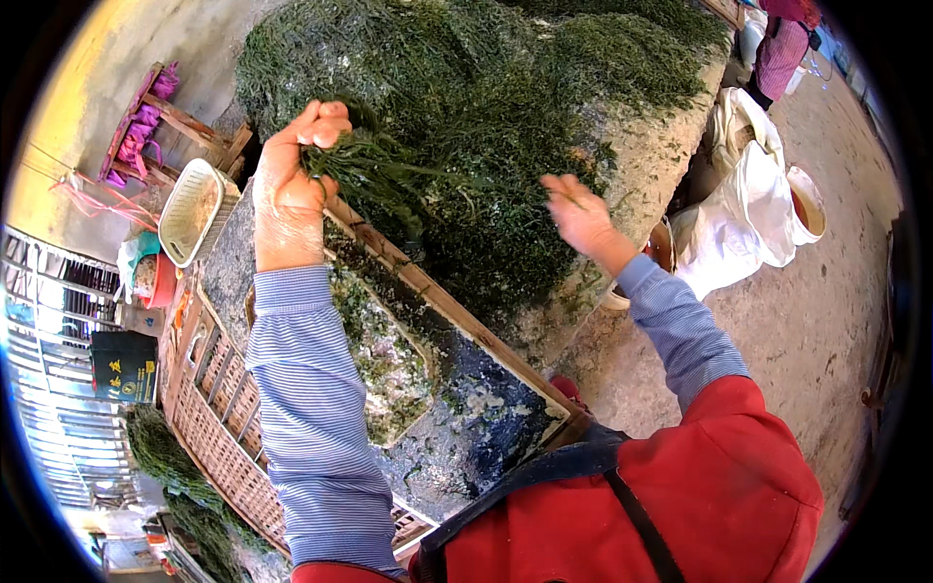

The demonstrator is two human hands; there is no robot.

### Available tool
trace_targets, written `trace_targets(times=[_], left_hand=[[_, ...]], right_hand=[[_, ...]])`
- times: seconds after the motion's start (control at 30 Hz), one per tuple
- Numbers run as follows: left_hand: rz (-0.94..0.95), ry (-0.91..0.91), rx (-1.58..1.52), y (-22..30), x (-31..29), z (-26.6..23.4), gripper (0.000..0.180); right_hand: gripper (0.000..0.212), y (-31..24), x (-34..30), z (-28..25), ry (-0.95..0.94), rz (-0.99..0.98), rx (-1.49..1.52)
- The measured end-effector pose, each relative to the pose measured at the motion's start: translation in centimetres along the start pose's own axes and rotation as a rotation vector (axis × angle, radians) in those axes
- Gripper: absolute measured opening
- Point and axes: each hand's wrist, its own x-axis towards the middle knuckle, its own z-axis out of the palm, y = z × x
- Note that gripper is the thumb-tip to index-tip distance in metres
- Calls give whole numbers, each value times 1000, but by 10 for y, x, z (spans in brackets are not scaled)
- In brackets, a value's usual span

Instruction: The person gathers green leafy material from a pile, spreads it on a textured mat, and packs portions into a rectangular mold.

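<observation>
A large heap of dark green, stringy seaweed (466, 126) covers the pale slab (651, 185) in front of me. My left hand (296, 175) is closed on a bunch of seaweed strands (374, 170), raised over the heap's left side. From this bunch, thin strands trail right toward my other hand. My right hand (580, 214) hovers above the heap's right part with fingers pinched together; what they hold, if anything, is too small to make out. Close below my hands lies a wooden-edged board (437, 306), with wet green scraps on the dark surface (466, 428) beside it.
At the left are a cream plastic basket (199, 214), a red bucket (160, 282) and a wooden stool (160, 126) with purple wrapping. A woven rack (219, 428) stands lower left. White sacks (743, 214) sit on the floor right; another person (780, 53) stands far right.
</observation>
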Motion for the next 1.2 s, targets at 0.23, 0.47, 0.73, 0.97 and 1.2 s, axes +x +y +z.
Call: trace_targets(times=[0.23,0.47,0.73,0.97,1.2], left_hand=[[117,26,217,-33,-36,-29,44],[-99,-36,177,-75,-99,-78,22],[57,352,805,-16,-275,-141,11],[190,666,1564,151,-391,-171,22],[113,1013,1880,242,-453,-257,32]], right_hand=[[25,-69,18,-72,-325,440,803],[73,-243,38,-39,-137,657,1991],[24,-340,97,43,-177,799,2219],[19,-519,200,83,-155,941,2113],[14,-600,234,189,-290,1091,2169]])
